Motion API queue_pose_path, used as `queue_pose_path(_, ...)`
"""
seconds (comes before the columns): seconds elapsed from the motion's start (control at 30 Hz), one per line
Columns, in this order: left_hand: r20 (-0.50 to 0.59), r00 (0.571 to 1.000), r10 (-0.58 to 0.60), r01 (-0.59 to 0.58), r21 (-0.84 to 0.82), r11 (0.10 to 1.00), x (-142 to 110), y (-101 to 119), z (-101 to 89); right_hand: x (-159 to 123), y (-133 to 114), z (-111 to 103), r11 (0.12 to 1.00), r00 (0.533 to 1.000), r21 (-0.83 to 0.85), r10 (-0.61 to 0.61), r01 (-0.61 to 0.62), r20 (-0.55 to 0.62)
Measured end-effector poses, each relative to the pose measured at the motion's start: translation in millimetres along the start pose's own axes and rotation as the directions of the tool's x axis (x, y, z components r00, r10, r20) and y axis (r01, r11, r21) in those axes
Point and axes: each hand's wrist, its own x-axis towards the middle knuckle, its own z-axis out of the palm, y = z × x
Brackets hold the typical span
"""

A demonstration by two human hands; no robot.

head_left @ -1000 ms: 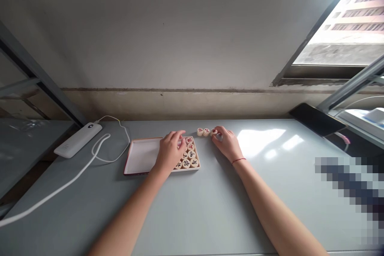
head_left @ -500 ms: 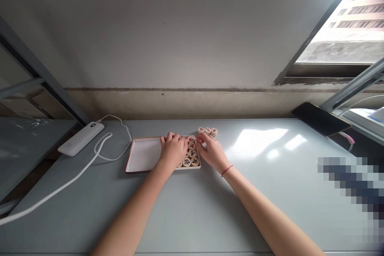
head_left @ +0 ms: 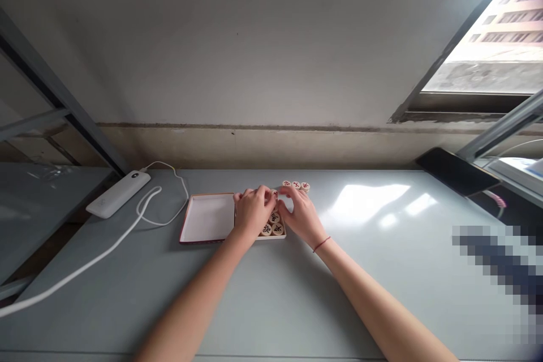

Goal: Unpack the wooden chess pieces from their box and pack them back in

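A shallow box (head_left: 271, 237) holds round wooden Chinese chess pieces (head_left: 277, 229) with red or black characters, and the hands cover many of them. My left hand (head_left: 253, 212) reaches over the box, thumb and forefinger closed on a red-marked chess piece (head_left: 274, 194) at its far right corner. Beside the box's right edge is my right hand (head_left: 302, 212); its thumb and forefinger are bent and apart, the tips close to that same piece. Just behind the right hand stand three short stacks of red-marked pieces (head_left: 296, 186). The white-lined lid (head_left: 210, 216) lies left of the box.
A white power bank (head_left: 119, 193) with a white cable (head_left: 111, 250) lies on the left of the grey desk (head_left: 271, 305). A dark phone (head_left: 456, 169) leans at the right against a metal frame. The wall closes off the back.
My left hand has moved right across the box, to its far right corner, now covering more pieces. My right hand stays at the box's right edge. The view has shifted slightly.
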Motion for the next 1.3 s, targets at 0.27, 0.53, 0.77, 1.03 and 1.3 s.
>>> queue_pose_path(0.27, -0.033, 0.999, -0.044, 0.023, -0.480, 0.877, -10.7, 2.4, -12.6, 2.4, -10.8, -8.6, 0.981, 0.980, 0.068, -0.174, 0.181, -0.096)
queue_pose_path(0.53, -0.083, 0.987, -0.140, 0.030, -0.752, 0.659, -4.2, -17.2, -10.2, 15.9, 56.6, -40.1, 0.960, 0.907, -0.019, 0.256, -0.278, -0.336)
queue_pose_path(0.77, 0.003, 0.969, -0.245, 0.161, -0.761, 0.629, -0.6, -26.6, -8.0, 8.0, 96.5, -35.3, 0.915, 0.934, -0.199, 0.329, -0.352, -0.140)
queue_pose_path(1.03, -0.174, 0.980, 0.095, -0.154, -0.370, 0.916, -8.8, -19.0, -9.5, 12.6, 38.1, -34.3, 0.989, 0.927, -0.072, 0.094, -0.128, -0.363)
queue_pose_path(1.3, -0.219, 0.921, 0.322, -0.354, -0.125, 0.927, -15.3, -14.1, -6.2, -0.7, -33.9, -16.3, 0.978, 0.996, 0.199, -0.042, 0.057, -0.075)
